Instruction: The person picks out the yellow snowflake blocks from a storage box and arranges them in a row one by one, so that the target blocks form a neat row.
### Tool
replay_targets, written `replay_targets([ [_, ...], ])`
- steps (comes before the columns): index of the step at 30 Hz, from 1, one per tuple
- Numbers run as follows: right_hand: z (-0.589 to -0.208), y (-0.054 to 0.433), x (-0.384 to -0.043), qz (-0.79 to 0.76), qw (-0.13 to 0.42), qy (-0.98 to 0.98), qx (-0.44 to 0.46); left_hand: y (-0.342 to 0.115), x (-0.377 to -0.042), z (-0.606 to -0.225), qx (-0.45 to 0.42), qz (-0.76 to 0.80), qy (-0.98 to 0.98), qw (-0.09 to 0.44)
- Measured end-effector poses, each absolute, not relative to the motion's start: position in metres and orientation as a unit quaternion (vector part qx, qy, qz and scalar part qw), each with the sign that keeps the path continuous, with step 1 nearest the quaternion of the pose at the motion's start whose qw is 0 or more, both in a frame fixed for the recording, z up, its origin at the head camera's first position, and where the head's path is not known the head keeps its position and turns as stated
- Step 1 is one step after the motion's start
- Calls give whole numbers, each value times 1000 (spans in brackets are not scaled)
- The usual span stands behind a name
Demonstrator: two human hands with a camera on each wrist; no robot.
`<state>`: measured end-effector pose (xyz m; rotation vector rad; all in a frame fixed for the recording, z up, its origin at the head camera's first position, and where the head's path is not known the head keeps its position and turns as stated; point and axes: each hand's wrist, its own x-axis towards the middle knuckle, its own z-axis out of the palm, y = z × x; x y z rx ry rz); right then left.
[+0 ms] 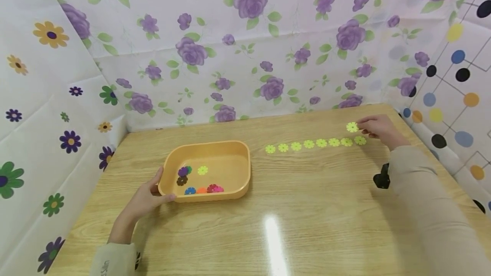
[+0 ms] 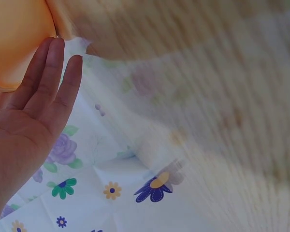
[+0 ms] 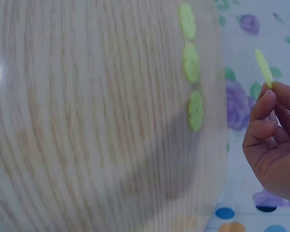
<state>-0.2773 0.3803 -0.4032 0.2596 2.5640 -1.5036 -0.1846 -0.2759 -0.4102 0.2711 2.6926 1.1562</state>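
Observation:
My left hand grips the left corner of a yellow-orange plastic basket, its thumb on the front rim; in the left wrist view the other fingers lie against the outer wall. Between the thumb and fingertips of my right hand, a yellow-green flower-shaped plastic disc is pinched, held over the table and seen nearly edge-on in the right wrist view. Below it runs a row of several matching discs, the rightmost disc being closest to that hand.
Inside the basket lie a yellow-green disc, a blue disc, a brown disc and several others in mixed colours. The wooden table ends at a flower-printed covering behind, with patterned sheets at both sides.

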Motion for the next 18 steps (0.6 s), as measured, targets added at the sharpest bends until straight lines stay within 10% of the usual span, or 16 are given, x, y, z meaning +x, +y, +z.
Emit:
replay_targets([
  [18,-438,425,-272,-528,64,813,235,-278,-186,-412,98,386,913,93],
])
